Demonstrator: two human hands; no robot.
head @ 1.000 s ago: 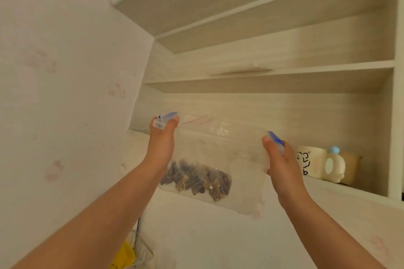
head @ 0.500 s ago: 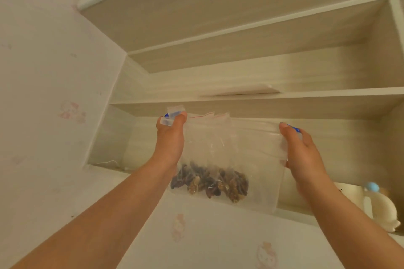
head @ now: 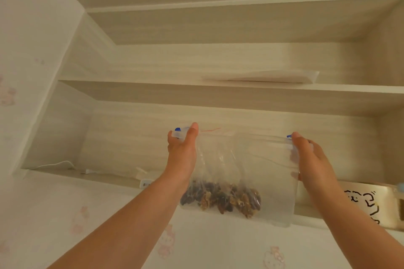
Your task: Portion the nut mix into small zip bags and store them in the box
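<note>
A clear zip bag hangs in the air in front of the wall shelves, stretched flat between both hands. My left hand pinches its top left corner by the blue-edged zip strip. My right hand pinches the top right corner. Brown nut mix lies bunched in the bottom left part of the bag, seemingly inside smaller clear bags. The right part of the bag holds nothing. No box is in view.
Pale wooden shelves fill the wall ahead. A flat white board lies on the middle shelf. A white cable and plug lie on the lowest ledge, and a mug with black writing stands at the right.
The camera has tilted further up and left, so the shelves sit lower and the mug slid to the right edge. Both hands keep holding the bag's top corners at about the same spread.
</note>
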